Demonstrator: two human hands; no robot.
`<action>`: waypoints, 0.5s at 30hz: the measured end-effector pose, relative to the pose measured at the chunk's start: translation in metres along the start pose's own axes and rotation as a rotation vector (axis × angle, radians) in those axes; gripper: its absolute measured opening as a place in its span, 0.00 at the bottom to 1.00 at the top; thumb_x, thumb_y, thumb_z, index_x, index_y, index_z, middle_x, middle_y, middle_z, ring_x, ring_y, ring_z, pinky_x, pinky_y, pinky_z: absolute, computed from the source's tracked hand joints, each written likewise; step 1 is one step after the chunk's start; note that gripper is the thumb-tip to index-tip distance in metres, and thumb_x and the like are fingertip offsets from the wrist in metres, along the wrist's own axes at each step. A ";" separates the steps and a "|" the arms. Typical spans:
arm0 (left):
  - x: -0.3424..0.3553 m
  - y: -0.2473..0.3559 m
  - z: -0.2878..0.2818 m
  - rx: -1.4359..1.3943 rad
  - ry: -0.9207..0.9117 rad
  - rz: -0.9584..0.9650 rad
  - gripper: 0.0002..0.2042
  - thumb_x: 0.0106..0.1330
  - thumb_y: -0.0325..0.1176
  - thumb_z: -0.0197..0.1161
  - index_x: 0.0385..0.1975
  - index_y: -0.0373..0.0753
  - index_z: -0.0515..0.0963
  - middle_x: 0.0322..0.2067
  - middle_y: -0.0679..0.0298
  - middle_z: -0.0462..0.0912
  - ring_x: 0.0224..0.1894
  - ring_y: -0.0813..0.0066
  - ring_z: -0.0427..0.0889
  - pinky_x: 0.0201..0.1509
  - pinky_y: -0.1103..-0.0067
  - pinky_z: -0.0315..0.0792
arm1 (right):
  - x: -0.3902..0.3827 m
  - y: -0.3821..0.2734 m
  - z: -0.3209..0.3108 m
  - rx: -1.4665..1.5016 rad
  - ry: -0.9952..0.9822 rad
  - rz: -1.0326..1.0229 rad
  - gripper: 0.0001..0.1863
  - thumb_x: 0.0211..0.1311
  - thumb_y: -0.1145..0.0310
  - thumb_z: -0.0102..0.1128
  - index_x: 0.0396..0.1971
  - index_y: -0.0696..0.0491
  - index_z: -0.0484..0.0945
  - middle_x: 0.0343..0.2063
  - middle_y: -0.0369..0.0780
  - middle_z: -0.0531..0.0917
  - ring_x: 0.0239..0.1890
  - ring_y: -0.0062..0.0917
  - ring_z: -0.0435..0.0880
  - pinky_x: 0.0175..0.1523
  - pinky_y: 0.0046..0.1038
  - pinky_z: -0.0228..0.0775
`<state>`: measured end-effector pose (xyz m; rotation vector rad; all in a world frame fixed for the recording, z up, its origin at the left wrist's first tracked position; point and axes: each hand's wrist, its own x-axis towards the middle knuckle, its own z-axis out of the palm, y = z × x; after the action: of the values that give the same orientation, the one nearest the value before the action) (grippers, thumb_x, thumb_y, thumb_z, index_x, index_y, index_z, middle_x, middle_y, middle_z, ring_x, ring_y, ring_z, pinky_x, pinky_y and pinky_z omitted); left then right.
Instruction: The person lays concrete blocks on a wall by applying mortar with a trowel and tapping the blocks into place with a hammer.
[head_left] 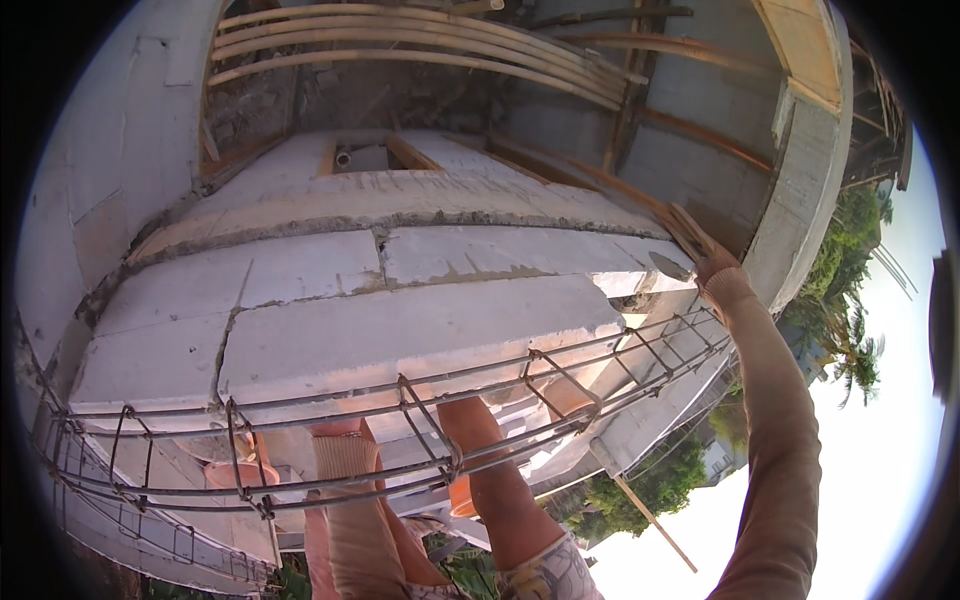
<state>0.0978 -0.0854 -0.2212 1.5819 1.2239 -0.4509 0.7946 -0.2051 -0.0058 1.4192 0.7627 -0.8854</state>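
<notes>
My right hand point(718, 268) reaches far out along the right end of the block wall. Its fingers are closed on a trowel, whose grey pointed blade point(671, 266) lies over the gap beside the white blocks. Low in the middle, my left hand point(338, 427) shows only in part, behind the rebar cage and against the near face of the wall; its fingers are hidden. Large white blocks point(420, 322) form the wall top, with grey mortar in their joints. A long rebar cage point(450, 462) stretches across the near side, in front of my left sleeve and legs.
Thin wooden strips point(690, 235) stand beside my right hand. Bamboo poles point(420, 38) span the far opening. Below the cage are an orange bucket point(240, 474) at left and another orange object point(461, 497) by my leg. A wooden stick point(655, 523) juts out at lower right.
</notes>
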 end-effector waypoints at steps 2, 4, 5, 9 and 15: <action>-0.003 -0.004 -0.005 -0.007 0.009 -0.010 0.29 0.74 0.56 0.45 0.67 0.43 0.66 0.67 0.59 0.70 0.68 0.58 0.67 0.72 0.57 0.58 | -0.017 -0.028 -0.027 0.167 0.069 -0.007 0.20 0.71 0.56 0.53 0.56 0.48 0.80 0.50 0.45 0.85 0.55 0.39 0.83 0.59 0.40 0.76; -0.006 -0.009 -0.015 -0.023 0.030 -0.028 0.29 0.74 0.56 0.45 0.67 0.43 0.66 0.67 0.59 0.70 0.68 0.59 0.68 0.72 0.58 0.58 | -0.047 -0.079 -0.082 0.330 0.108 0.007 0.20 0.72 0.56 0.51 0.57 0.49 0.78 0.50 0.46 0.84 0.55 0.40 0.83 0.58 0.40 0.76; -0.004 -0.007 -0.015 -0.039 0.037 -0.026 0.29 0.74 0.55 0.45 0.67 0.43 0.66 0.67 0.59 0.70 0.68 0.59 0.68 0.72 0.58 0.58 | -0.046 -0.089 -0.086 0.364 0.137 -0.032 0.22 0.71 0.55 0.52 0.59 0.49 0.77 0.51 0.45 0.84 0.54 0.41 0.83 0.58 0.41 0.76; -0.009 -0.012 -0.028 -0.156 0.108 -0.048 0.29 0.74 0.55 0.45 0.67 0.43 0.66 0.66 0.59 0.70 0.68 0.59 0.68 0.72 0.59 0.59 | -0.046 -0.151 -0.110 0.421 0.330 -0.300 0.26 0.69 0.54 0.57 0.62 0.51 0.74 0.48 0.45 0.84 0.48 0.44 0.84 0.53 0.42 0.78; 0.004 0.023 -0.025 -0.798 0.364 -0.010 0.29 0.74 0.55 0.45 0.67 0.42 0.66 0.66 0.59 0.70 0.67 0.59 0.69 0.71 0.59 0.61 | -0.102 -0.240 -0.189 0.471 0.580 -0.805 0.23 0.70 0.59 0.56 0.59 0.54 0.71 0.42 0.46 0.83 0.40 0.40 0.86 0.45 0.38 0.81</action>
<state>0.1125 -0.0599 -0.2029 0.9766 1.4390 0.3220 0.5490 0.0005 -0.0402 1.8427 1.7243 -1.3372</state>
